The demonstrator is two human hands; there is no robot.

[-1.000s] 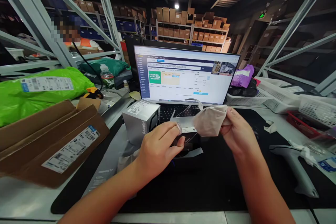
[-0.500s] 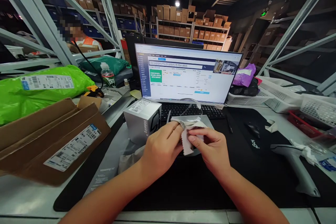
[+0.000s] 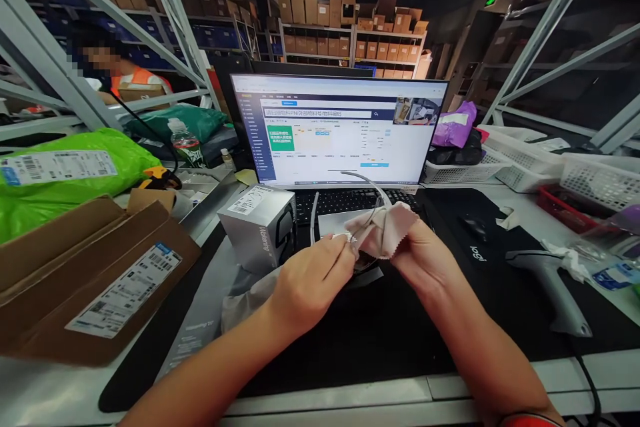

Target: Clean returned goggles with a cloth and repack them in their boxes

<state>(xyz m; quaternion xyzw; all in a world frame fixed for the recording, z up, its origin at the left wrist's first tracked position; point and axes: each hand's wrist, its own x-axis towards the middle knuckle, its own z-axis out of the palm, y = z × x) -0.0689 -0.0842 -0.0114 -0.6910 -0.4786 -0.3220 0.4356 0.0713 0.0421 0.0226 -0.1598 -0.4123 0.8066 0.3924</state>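
Observation:
A pair of glasses is between my hands, its pale, thin temple arms (image 3: 314, 219) pointing up toward the screen. The fingers of my left hand (image 3: 315, 280) are closed at the near left side of the frame. My right hand (image 3: 425, 253) is wrapped around a pinkish-grey wiping cloth (image 3: 387, 230) with zigzag edges, which lies over the glasses and hides most of the lenses. Left of my hands stands a silver-grey box (image 3: 257, 227) with a white label on top. A grey pouch (image 3: 250, 297) lies partly under my left forearm.
A monitor (image 3: 340, 133) and keyboard (image 3: 330, 203) stand behind my hands. At left are an open cardboard box (image 3: 90, 273) and a green parcel (image 3: 65, 173). A mouse (image 3: 474, 228), barcode scanner (image 3: 553, 287) and white baskets (image 3: 600, 183) are at right. A co-worker (image 3: 130, 77) is at far left.
My right hand has moved to the right and turned, and the cloth is now bunched over the glasses instead of hanging down. More of the temple arms shows. The view has shifted slightly.

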